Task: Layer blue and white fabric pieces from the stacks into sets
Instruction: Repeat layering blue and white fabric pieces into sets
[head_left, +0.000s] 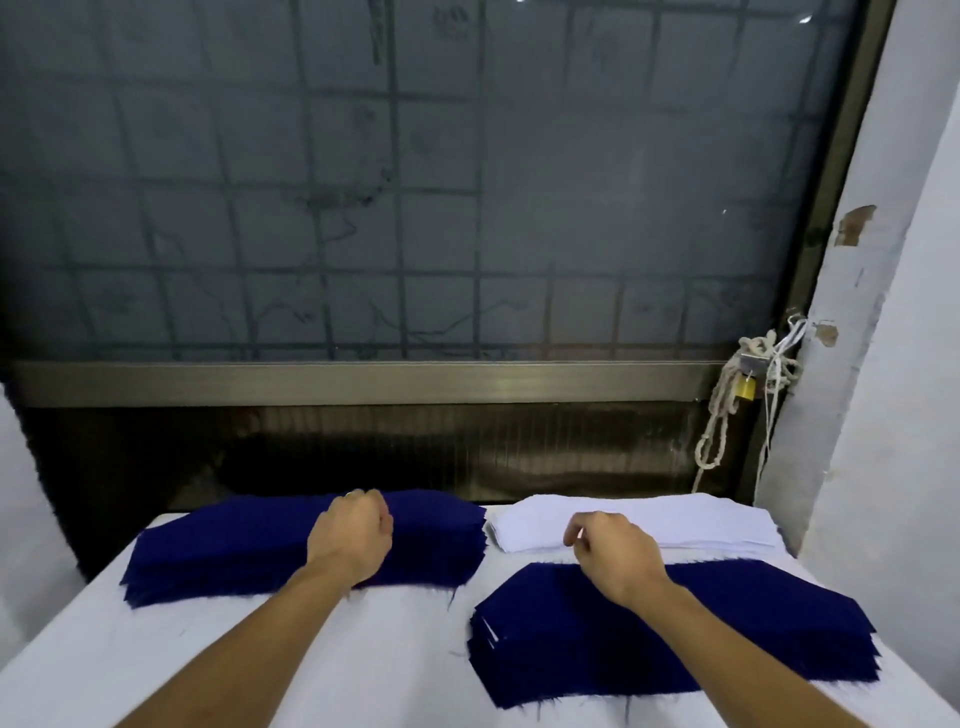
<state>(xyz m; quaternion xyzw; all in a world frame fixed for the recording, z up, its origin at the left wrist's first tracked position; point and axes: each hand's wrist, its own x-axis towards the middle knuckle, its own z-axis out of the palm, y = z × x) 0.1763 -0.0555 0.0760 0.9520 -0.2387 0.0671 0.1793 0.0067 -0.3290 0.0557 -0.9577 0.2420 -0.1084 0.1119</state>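
Observation:
A thick stack of dark blue fabric pieces (218, 551) lies at the back left of the white-covered table (249, 654). My left hand (353, 535) sits on top of it, fingers curled tight into the top piece. A stack of white fabric pieces (675, 522) lies at the back right. In front of it is a layered pile (727, 634) with a blue piece on top and white edges showing at its left side. My right hand (613, 551) hovers at the white stack's near edge, fingers curled downward. Its fingertips are hidden.
A metal-framed window with a grid (415, 208) rises right behind the table. A knotted rope with a padlock (743, 384) hangs at the right, next to a white wall (883, 415). Bare white cloth lies between my forearms.

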